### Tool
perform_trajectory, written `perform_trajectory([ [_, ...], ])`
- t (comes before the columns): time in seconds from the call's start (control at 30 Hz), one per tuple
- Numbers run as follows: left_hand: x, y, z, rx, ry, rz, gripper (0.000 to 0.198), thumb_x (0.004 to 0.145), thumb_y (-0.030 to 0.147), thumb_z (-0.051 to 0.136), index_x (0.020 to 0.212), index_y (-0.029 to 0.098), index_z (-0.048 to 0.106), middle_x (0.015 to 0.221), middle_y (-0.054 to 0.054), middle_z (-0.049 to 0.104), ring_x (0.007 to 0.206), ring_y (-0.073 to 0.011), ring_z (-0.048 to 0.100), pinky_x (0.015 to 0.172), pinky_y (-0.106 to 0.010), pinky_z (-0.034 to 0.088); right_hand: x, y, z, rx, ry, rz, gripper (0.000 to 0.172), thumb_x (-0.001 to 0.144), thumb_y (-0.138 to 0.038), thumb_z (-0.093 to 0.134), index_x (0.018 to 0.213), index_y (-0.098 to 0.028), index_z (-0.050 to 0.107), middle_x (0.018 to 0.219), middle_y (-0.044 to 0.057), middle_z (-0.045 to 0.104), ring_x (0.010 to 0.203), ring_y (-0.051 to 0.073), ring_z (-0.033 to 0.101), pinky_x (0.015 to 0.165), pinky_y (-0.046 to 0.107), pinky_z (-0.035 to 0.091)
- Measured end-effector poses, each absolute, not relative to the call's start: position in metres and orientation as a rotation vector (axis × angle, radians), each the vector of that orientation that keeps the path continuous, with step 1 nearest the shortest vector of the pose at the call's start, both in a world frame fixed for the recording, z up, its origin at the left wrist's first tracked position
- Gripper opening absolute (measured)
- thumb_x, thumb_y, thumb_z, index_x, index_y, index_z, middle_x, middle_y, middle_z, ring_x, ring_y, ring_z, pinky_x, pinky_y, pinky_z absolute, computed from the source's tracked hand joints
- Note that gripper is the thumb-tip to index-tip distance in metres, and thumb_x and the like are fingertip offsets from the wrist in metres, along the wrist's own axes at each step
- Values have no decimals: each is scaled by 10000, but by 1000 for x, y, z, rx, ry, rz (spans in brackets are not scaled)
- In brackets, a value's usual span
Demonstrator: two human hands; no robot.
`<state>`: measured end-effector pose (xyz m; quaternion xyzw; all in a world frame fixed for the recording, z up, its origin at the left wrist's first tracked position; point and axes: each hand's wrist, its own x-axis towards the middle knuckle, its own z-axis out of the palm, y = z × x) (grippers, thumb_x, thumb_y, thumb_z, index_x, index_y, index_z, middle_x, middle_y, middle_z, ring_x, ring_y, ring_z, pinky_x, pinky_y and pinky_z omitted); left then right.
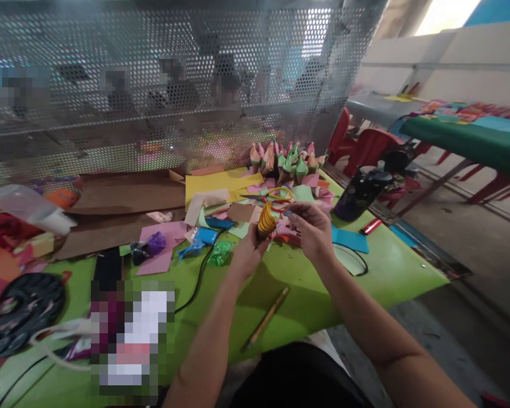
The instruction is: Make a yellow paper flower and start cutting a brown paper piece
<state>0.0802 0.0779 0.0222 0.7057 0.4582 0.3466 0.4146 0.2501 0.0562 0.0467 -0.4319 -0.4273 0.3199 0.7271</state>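
My left hand (249,252) is closed around a small ice-cream cone craft (266,220). Its yellow swirled top points up, and its brown cone is partly covered by my fingers. Just to the right, my right hand (314,232) pinches a tiny blue piece (288,213), too small to name, close to the yellow swirl but apart from it. Scissors (280,194) with yellow handles lie behind my hands among paper scraps. At the back of the table stand several similar cones (287,161) with green, pink and peach tops.
A pencil-like stick (266,319) lies on the green table (399,266) before me. Small blue (206,236), green (221,253) and purple (156,242) wrapped lumps lie to the left. A dark bottle (361,192) stands right; a black cable (201,277) crosses the tabletop. A perforated metal screen (153,124) rises behind.
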Motion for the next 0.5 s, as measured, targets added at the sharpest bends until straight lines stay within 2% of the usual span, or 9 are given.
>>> perform_trajectory([
  [0.17, 83, 74, 25, 1850, 1106, 806, 159, 912, 280, 528, 1068, 246, 525, 924, -10, 685, 813, -192, 609, 785, -313, 474, 255, 55, 49, -949, -932, 603, 215, 776, -422, 797, 880, -246, 731, 742, -8, 673, 573, 125, 537, 508, 262, 458],
  [0.5, 87, 73, 24, 1868, 1094, 782, 201, 911, 274, 519, 1106, 236, 548, 982, -40, 696, 917, -229, 633, 888, -376, 492, 263, 58, 51, -971, -934, 606, 276, 780, -504, 795, 879, -258, 718, 669, -24, 585, 577, 134, 507, 496, 264, 426],
])
